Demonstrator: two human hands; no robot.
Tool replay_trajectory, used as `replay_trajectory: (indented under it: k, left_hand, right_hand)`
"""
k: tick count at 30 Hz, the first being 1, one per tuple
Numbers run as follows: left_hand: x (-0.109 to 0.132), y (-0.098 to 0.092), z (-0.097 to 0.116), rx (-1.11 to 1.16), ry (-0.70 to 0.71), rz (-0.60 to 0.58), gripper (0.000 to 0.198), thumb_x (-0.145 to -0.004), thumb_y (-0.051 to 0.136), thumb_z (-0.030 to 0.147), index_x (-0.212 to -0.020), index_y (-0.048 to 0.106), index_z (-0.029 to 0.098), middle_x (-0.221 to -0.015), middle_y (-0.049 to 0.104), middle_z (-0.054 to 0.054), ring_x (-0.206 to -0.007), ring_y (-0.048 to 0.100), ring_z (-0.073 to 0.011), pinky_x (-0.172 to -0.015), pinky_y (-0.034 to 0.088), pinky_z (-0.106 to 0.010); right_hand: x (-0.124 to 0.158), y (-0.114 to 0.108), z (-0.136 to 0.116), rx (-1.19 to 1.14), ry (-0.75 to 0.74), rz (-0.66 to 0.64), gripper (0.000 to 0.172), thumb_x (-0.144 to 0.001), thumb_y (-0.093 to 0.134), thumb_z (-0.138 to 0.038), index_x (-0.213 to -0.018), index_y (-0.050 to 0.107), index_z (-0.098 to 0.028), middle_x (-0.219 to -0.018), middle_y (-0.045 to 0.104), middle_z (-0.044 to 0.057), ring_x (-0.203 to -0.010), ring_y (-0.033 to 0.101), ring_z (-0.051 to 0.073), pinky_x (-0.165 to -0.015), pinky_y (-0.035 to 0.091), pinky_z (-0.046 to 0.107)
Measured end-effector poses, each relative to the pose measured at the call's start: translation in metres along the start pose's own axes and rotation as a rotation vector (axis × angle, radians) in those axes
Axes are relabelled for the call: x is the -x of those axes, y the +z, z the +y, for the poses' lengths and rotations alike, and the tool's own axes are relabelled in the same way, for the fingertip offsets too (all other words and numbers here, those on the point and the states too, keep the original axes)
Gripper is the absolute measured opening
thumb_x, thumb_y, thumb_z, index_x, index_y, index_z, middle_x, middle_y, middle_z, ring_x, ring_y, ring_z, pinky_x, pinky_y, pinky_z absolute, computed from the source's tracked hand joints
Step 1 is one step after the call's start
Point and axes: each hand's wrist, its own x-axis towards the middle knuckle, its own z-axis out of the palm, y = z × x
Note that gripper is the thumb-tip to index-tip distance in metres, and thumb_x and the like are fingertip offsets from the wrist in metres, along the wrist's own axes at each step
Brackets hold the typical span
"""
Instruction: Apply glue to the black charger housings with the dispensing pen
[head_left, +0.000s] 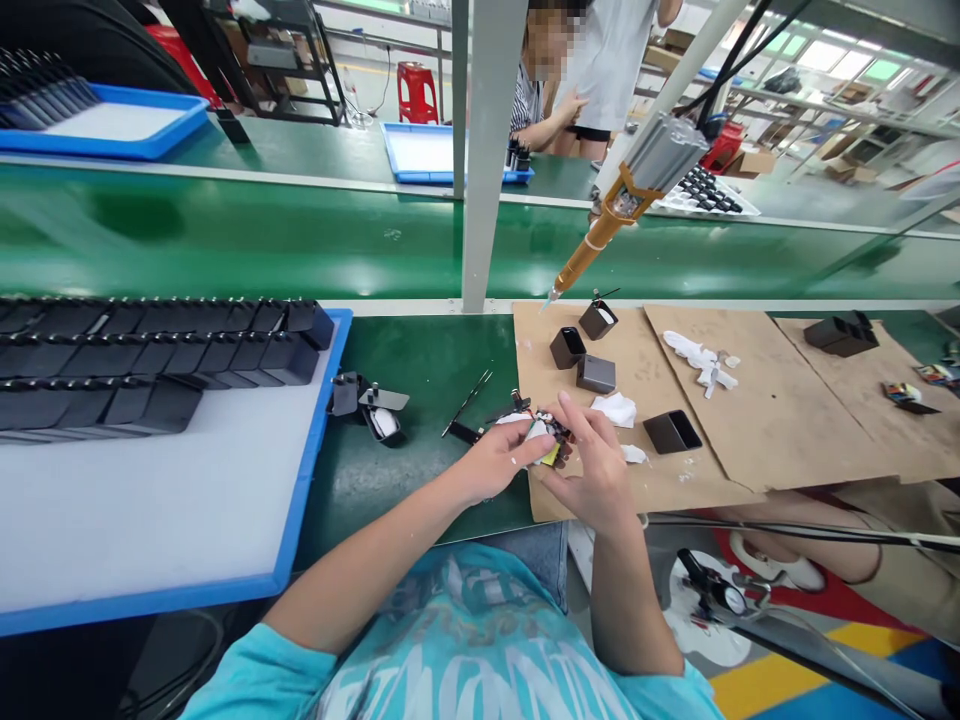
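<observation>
Between my two hands is a small electronic assembly point(551, 445) with wires, white padding and a yellow part. My left hand point(491, 462) grips it from the left, thumb and fingers pressed on the white part. My right hand point(596, 465) holds its right side, with the index finger raised over it. Right behind my hands, a dark grey box point(596, 373) lies on brown cardboard point(637, 350), with two open housings near it. Another open housing point(673, 432) lies on its side to the right, near white scraps point(615, 409). Thin dark rods point(466, 403) lie to the left.
A blue-rimmed tray point(307, 480) with rows of black housings fills the left. Black parts point(375, 410) lie beside it. An orange-and-grey dispensing tool point(592, 245) hangs over the cardboard. A metal post point(484, 150) stands ahead. People point(607, 70) are beyond; another person's leg point(795, 535) is at right.
</observation>
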Motion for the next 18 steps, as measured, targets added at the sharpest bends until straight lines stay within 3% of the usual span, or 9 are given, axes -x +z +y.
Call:
replay_trajectory:
  k: [7,12,16,18]
  left_hand:
    - [-0.0007,0.0052,-0.0016,0.037,0.064,0.024,0.043,-0.075,0.074,0.054,-0.088,0.07,0.013,-0.08,0.065,-0.003,-0.076,0.058,-0.0153,-0.075,0.046,-0.025]
    - [-0.0013,0.0046,-0.0022,0.118,0.014,0.025,0.048,-0.069,0.078,0.056,-0.089,0.07,0.014,-0.08,0.068,-0.004,-0.078,0.062,-0.0165,-0.078,0.048,-0.027]
    - [-0.004,0.0039,-0.002,0.323,-0.058,-0.028,0.065,-0.064,0.073,0.071,-0.093,0.072,0.013,-0.086,0.072,-0.009,-0.088,0.066,-0.0231,-0.082,0.05,-0.031]
    - [-0.0052,0.0039,-0.0019,0.405,-0.101,-0.016,0.064,-0.067,0.072,0.07,-0.096,0.072,0.013,-0.089,0.073,-0.01,-0.092,0.067,-0.0251,-0.083,0.051,-0.033]
  right_hand:
    - [0.0016,0.004,-0.0011,0.029,0.006,0.012,0.082,-0.081,0.062,-0.015,-0.153,0.023,-0.022,-0.113,0.071,0.011,-0.096,0.06,0.028,-0.077,0.057,0.044]
    - [0.0,0.0047,-0.0009,0.021,0.003,0.023,0.079,-0.082,0.062,-0.018,-0.152,0.025,-0.022,-0.113,0.071,0.011,-0.096,0.06,0.027,-0.077,0.057,0.043]
    - [-0.0008,0.0017,-0.0007,-0.027,0.025,0.016,0.083,-0.081,0.069,-0.024,-0.151,0.025,-0.023,-0.114,0.07,0.012,-0.096,0.059,0.028,-0.076,0.056,0.044]
    - [-0.0005,0.0004,-0.0015,-0.046,0.041,-0.012,0.083,-0.081,0.07,-0.027,-0.151,0.025,-0.024,-0.116,0.069,0.012,-0.098,0.059,0.028,-0.078,0.056,0.044]
